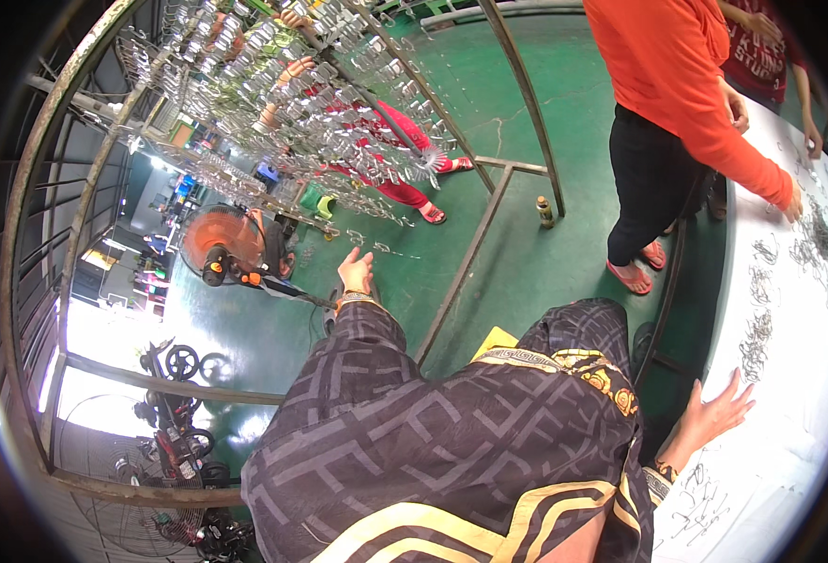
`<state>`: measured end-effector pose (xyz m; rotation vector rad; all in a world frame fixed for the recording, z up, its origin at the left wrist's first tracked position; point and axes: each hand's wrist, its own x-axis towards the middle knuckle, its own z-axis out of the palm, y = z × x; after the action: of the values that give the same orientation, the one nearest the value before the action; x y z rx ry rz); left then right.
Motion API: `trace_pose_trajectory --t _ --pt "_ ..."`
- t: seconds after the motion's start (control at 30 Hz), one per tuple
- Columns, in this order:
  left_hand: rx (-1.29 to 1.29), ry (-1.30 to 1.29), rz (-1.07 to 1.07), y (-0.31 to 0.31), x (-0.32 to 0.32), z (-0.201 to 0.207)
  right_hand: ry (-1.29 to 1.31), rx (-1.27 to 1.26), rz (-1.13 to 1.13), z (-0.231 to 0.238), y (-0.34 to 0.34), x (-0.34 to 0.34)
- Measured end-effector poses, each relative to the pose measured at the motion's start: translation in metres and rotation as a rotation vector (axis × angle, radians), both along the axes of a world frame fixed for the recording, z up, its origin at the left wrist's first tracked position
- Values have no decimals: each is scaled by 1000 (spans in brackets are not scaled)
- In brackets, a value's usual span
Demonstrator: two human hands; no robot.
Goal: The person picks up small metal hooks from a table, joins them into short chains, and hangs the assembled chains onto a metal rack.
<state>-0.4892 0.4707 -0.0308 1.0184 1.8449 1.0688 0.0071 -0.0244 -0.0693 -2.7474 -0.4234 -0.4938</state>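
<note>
My left hand (356, 272) reaches forward in mid-air below the hanging metal pieces, fingers apart, with nothing seen in it. On the white-covered table (714, 371) at my right lies my right hand (712, 414), its fingers spread and nothing gripped. Just beyond its fingertips is a pile of thin dark wire pieces (757, 342). Loose dark wire hooks (700, 507) are scattered nearer to me on the same table. Many shiny silver metal pieces (339, 113) hang in strings from a metal frame (466, 281) at the front left.
A person in an orange top (663, 66) stands at the table, one hand near a dark wire heap (816, 230). Behind the strings is someone in red trousers (405, 141). An orange fan (222, 246), a small bottle (545, 211) and a parked motorbike (179, 436) stand on the green floor.
</note>
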Motion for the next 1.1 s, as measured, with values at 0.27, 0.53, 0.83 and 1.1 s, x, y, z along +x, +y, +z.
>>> trace_pose_trajectory --t 0.27,0.53,0.83,1.1 --pt "309 38 -109 -6 -11 -50 -8 23 13 1 2 -1" --pt "245 -30 -206 -32 -7 -35 1 23 19 4 1 -3" --pt "245 -32 -125 -29 -10 -52 -17 23 27 0 2 0" --pt "359 111 -104 -31 -11 -52 -4 4 19 3 1 0"
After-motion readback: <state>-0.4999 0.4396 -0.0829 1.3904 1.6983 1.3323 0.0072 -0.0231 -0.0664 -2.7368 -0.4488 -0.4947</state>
